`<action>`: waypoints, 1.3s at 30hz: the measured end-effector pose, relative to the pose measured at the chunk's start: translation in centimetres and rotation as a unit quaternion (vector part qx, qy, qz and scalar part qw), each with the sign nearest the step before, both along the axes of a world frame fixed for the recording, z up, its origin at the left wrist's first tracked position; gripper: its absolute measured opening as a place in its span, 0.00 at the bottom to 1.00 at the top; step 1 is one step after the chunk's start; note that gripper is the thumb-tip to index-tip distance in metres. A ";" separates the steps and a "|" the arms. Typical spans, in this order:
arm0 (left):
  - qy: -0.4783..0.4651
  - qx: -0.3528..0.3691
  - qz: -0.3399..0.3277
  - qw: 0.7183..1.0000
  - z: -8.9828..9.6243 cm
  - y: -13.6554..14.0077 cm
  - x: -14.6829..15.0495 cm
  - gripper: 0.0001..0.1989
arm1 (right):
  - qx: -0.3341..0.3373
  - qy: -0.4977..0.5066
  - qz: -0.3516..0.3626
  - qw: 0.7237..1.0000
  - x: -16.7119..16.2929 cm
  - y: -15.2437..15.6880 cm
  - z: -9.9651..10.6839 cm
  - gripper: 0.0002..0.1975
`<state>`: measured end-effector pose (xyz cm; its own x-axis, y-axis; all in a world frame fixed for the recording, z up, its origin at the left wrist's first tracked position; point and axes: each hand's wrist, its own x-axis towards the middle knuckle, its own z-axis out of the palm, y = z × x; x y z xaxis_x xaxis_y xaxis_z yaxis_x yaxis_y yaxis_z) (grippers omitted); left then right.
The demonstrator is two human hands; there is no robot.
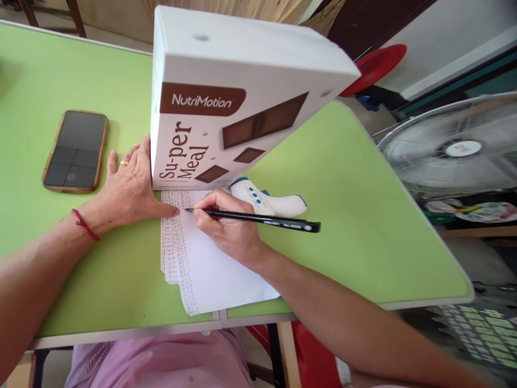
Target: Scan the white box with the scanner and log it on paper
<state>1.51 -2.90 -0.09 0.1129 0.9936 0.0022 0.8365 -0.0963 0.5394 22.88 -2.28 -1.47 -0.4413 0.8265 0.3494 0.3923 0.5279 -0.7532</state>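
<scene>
My right hand (232, 226) grips a black pen (262, 217), its tip at the white paper (226, 275). Rows of small handwritten marks run down the left side of that sheet, and more written sheets (167, 253) lie partly under it. With fingers spread, my left hand (133, 180) rests flat, its thumb on the written edge and its fingers beside a large white box (202, 62). The box stands upright and reads "NutriMotion Su-per Meal". Behind my right hand lies a white and blue thermometer gun (278, 203), partly covered by the hand.
A phone (76, 151) in a brown case lies left of my left hand on the green table (343, 215). An electric fan (452, 145) stands past the right edge, with a red round object (375, 67) behind the table.
</scene>
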 end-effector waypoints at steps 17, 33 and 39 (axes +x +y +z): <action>0.034 -0.040 0.008 0.999 1.0 -0.2 0.4 0.56 | 0.030 0.008 -0.004 1.000 -0.1 -0.1 -0.1 0.06; 0.026 -0.029 0.008 0.999 1.1 0.0 0.5 0.55 | 0.021 0.018 -0.021 0.999 0.4 0.4 0.0 0.06; 0.034 -0.029 0.007 0.999 1.0 -0.1 0.4 0.54 | 0.016 0.013 -0.017 1.000 0.2 0.3 -0.1 0.06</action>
<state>1.95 -3.01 0.90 0.0968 0.9933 -0.0632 0.8722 -0.0541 0.4861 23.13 -1.97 -1.53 -0.4044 0.8290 0.3864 0.3907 0.5386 -0.7465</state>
